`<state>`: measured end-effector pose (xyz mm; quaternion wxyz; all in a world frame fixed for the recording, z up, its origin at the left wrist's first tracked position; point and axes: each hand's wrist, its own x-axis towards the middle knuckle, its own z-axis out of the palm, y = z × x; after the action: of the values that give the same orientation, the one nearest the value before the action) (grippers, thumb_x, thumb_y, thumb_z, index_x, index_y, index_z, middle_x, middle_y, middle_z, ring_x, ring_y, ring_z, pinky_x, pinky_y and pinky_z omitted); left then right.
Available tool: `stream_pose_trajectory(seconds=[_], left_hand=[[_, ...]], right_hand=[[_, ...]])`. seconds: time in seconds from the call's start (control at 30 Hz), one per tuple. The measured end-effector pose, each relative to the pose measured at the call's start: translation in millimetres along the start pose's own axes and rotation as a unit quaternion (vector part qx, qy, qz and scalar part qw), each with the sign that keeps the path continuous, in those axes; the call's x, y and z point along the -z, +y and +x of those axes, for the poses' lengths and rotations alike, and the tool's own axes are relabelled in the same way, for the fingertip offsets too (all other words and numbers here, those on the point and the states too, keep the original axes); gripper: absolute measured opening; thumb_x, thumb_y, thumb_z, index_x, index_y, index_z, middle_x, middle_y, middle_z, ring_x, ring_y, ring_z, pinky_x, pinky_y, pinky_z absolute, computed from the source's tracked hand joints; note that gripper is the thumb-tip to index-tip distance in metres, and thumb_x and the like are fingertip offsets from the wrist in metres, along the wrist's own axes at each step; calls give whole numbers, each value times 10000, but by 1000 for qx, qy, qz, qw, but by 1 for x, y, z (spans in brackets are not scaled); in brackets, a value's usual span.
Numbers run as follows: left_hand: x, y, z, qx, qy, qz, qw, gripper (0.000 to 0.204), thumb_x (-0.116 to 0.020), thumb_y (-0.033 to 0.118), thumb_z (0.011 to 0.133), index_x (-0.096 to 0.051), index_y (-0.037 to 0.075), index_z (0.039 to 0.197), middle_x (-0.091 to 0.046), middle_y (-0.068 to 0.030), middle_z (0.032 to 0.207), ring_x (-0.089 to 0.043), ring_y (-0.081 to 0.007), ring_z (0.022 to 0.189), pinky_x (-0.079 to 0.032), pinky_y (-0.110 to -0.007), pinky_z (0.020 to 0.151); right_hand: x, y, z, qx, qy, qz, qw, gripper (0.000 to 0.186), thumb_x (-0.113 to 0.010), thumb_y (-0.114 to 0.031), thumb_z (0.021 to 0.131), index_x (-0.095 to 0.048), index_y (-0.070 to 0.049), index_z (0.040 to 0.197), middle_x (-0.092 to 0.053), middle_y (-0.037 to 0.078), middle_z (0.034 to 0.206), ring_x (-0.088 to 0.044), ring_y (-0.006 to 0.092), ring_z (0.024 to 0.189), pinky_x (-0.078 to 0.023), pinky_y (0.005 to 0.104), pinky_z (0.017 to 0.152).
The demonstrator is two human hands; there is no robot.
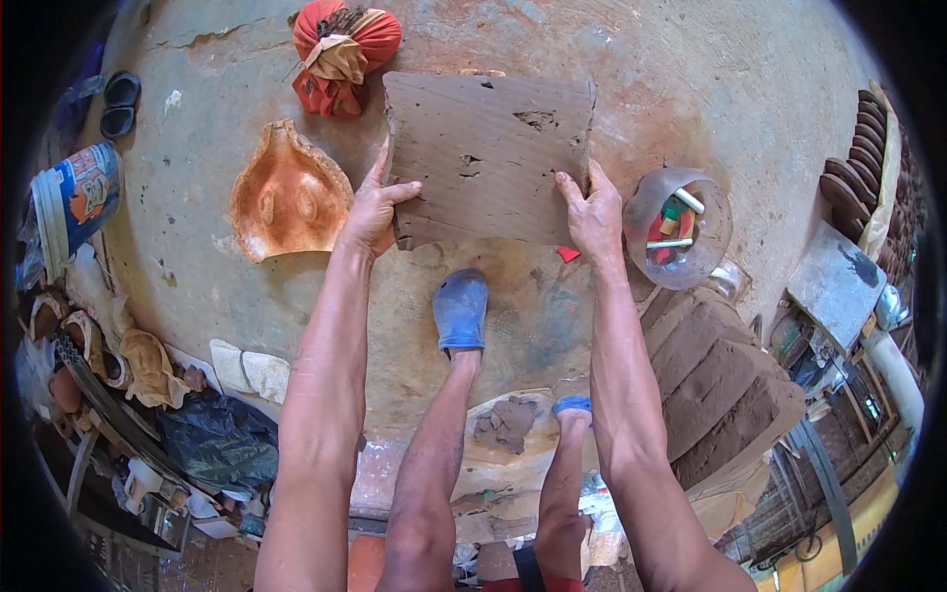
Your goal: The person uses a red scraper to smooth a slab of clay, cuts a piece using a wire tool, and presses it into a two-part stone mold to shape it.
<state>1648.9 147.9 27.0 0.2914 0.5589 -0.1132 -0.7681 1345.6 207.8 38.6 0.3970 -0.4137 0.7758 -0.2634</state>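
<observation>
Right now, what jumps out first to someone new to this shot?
The big brown clay slab at top centre, gripped at its lower corners by the left hand and right hand. Left of it lies an orange mask-shaped mould; above, a red cloth bundle.

floor: stained concrete [247, 296] | light: bright daylight | right: stacked clay slabs [720, 385] | left: clutter

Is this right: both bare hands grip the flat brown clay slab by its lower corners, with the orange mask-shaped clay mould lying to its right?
Not quite. In the head view the orange mask-shaped clay mould lies to the slab's left. Both the left hand and right hand do grip the flat brown clay slab by its lower corners.
</observation>
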Motion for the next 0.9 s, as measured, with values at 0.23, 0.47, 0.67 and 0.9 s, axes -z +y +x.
stream_pose_trajectory(seconds=[0.23,0.47,0.67,0.9], left_hand=[[18,-22,19,-16,9,-17,1000,871,-650,-118,913,-373,206,1672,-621,-113,1469,-675,-270,1219,-602,-439,1016],[35,-31,32,-56,40,72,995,710,-701,-29,936,-463,110,1590,-653,-128,1410,-669,-276,1225,-581,-444,1036],[24,1,19,-49,181,501,845,752,-852,321,876,-572,46,1517,-701,-157,1351,-666,-263,1239,-537,-423,1055],[45,22,90,-98,111,262,954,1179,-848,650,802,-347,14,1659,-452,-273,1631,-431,-385,1516,-331,-498,1226]], right_hand=[[-9,20,2,-16,12,19,1000,452,-725,-202,988,-642,51,1353,-753,254,1211,-731,334,1117,-532,427,988],[-17,44,13,-36,33,8,999,562,-770,-304,955,-641,64,1360,-747,288,1175,-732,367,1116,-533,463,997],[-6,31,18,-71,-10,-293,953,705,-743,-474,966,-624,81,1384,-751,268,1096,-712,410,1086,-527,454,994],[-1,66,111,-186,-35,-52,981,858,-667,-634,977,-575,46,1492,-756,243,1213,-696,332,1135,-505,435,1009]])
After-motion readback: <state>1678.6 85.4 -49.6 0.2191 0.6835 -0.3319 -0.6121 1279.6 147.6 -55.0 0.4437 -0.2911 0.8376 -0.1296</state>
